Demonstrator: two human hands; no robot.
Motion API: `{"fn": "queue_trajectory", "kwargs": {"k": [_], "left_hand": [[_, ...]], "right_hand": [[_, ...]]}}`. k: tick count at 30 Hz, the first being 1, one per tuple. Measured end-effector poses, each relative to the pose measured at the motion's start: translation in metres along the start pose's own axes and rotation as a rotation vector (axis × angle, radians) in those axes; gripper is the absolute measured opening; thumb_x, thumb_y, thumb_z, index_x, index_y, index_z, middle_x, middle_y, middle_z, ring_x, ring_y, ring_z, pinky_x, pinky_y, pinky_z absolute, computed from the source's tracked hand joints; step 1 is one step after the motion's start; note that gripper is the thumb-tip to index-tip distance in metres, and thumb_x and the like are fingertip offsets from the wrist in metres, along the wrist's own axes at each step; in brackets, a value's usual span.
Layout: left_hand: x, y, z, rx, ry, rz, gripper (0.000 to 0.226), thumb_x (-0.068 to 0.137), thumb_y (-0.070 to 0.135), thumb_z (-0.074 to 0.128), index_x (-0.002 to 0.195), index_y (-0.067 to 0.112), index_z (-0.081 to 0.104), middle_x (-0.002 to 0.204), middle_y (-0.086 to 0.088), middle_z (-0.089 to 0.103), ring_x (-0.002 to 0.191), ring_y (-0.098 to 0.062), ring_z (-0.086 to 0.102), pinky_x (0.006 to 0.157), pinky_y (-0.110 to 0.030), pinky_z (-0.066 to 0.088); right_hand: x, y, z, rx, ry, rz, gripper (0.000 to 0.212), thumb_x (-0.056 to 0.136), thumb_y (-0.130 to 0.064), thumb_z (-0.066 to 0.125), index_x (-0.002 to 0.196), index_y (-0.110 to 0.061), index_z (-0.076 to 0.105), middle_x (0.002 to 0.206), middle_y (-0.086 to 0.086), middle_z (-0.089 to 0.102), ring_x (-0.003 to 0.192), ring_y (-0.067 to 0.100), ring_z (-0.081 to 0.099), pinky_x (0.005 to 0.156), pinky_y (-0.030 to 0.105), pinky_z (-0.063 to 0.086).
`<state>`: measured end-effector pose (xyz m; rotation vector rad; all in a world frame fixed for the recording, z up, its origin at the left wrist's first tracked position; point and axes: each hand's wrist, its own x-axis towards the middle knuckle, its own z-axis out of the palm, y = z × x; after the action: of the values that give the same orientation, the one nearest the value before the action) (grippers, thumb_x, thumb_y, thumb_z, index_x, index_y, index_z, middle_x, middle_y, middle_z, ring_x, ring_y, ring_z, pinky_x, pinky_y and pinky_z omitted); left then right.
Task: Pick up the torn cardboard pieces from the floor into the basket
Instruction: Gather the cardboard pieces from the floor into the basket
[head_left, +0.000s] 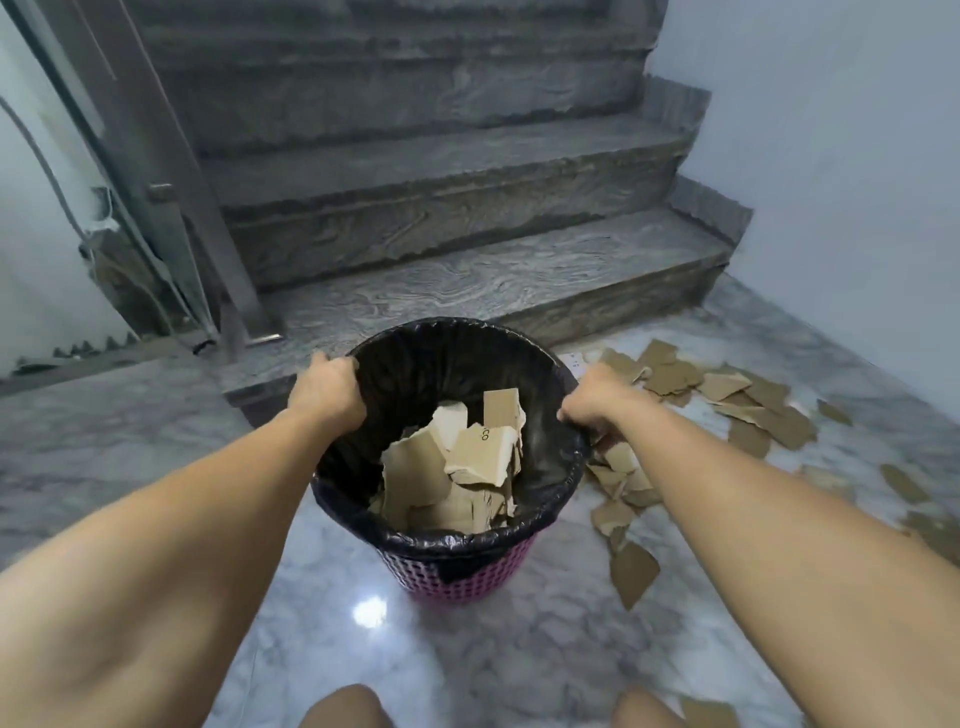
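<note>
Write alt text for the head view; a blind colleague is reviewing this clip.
Two bare hands, the left hand and the right hand, grip opposite sides of the rim of a pink basket lined with a black bag and partly filled with torn cardboard. More cardboard pieces lie on the marble floor to its right, below grey stairs.

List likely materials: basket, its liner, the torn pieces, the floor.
Basket: looks like pink moulded plastic, with a regular grid of small holes.
Liner: thin black plastic film, crinkled and glossy, folded over the rim.
Torn pieces: brown cardboard, matte, with ragged edges.
Floor: polished grey-white stone or marble-look tile; veined, with a bright lamp reflection. Which one, the view cannot settle.
</note>
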<state>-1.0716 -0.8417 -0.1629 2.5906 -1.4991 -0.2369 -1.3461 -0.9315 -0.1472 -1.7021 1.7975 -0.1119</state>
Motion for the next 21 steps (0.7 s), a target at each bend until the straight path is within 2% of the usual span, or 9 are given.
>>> {"fn": "queue_trajectory", "kwargs": {"k": [2,4,7,10,14,17,19,21], "left_hand": [[0.004,-0.005,0.005,-0.062,0.006,-0.016,0.045,0.08,0.0,0.052,0.123,0.008,0.06,0.125,-0.02,0.051,0.111,-0.04,0.056,0.095,-0.041,0.046],[0.01,-0.007,0.006,-0.137,0.066,-0.035,0.045,0.081,-0.005,0.05,0.123,0.007,0.061,0.121,-0.021,0.059,0.11,-0.038,0.058,0.093,-0.039,0.048],[0.022,-0.002,0.003,-0.216,0.079,-0.04,0.051,0.081,-0.007,0.05,0.13,0.007,0.057,0.124,-0.021,0.06,0.113,-0.036,0.057,0.095,-0.038,0.049],[0.033,0.004,-0.001,-0.227,0.038,-0.019,0.06,0.078,-0.003,0.055,0.136,0.009,0.051,0.132,-0.017,0.056,0.12,-0.033,0.054,0.099,-0.037,0.047],[0.047,0.009,0.006,-0.191,0.011,-0.009,0.062,0.084,0.015,0.063,0.142,0.01,0.043,0.143,-0.014,0.045,0.13,-0.031,0.044,0.106,-0.038,0.04],[0.055,0.018,0.017,-0.121,0.01,0.021,0.067,0.088,0.037,0.062,0.143,0.008,0.039,0.153,-0.017,0.029,0.141,-0.032,0.025,0.116,-0.042,0.024],[0.058,0.03,0.026,-0.036,0.047,0.032,0.067,0.088,0.048,0.056,0.141,0.01,0.042,0.153,-0.016,0.029,0.143,-0.032,0.02,0.116,-0.049,0.018],[0.057,0.045,0.031,-0.002,0.09,0.052,0.063,0.088,0.054,0.052,0.135,0.011,0.049,0.149,-0.015,0.037,0.142,-0.031,0.023,0.115,-0.052,0.016]], "right_hand": [[0.004,0.005,0.005,0.064,-0.013,0.011,0.016,0.081,-0.001,0.051,0.094,0.004,0.059,0.098,0.025,0.067,0.082,0.043,0.069,0.071,0.054,0.06],[0.01,0.007,0.005,0.098,0.049,0.021,0.018,0.08,0.001,0.049,0.095,0.004,0.059,0.098,0.024,0.067,0.085,0.041,0.069,0.075,0.049,0.06],[0.019,0.005,0.005,0.137,0.11,0.042,0.015,0.081,-0.002,0.051,0.094,0.002,0.058,0.097,0.019,0.065,0.087,0.036,0.066,0.066,0.037,0.053],[0.032,-0.002,0.01,0.178,0.175,0.055,0.023,0.084,-0.007,0.055,0.105,0.002,0.058,0.11,0.018,0.064,0.099,0.035,0.064,0.069,0.034,0.047],[0.052,-0.014,0.011,0.236,0.259,0.066,0.008,0.085,-0.01,0.06,0.092,-0.005,0.058,0.109,0.017,0.067,0.101,0.035,0.063,0.073,0.031,0.049],[0.069,-0.013,0.01,0.314,0.306,0.082,0.014,0.084,-0.01,0.062,0.095,-0.001,0.063,0.104,0.017,0.068,0.096,0.035,0.066,0.079,0.038,0.058],[0.079,-0.009,0.008,0.376,0.286,0.074,0.019,0.084,-0.012,0.065,0.098,0.001,0.066,0.102,0.018,0.07,0.094,0.035,0.068,0.079,0.04,0.059],[0.084,-0.003,0.005,0.509,0.189,0.032,0.023,0.085,-0.017,0.069,0.102,0.0,0.066,0.104,0.018,0.07,0.093,0.035,0.068,0.078,0.046,0.06]]}}
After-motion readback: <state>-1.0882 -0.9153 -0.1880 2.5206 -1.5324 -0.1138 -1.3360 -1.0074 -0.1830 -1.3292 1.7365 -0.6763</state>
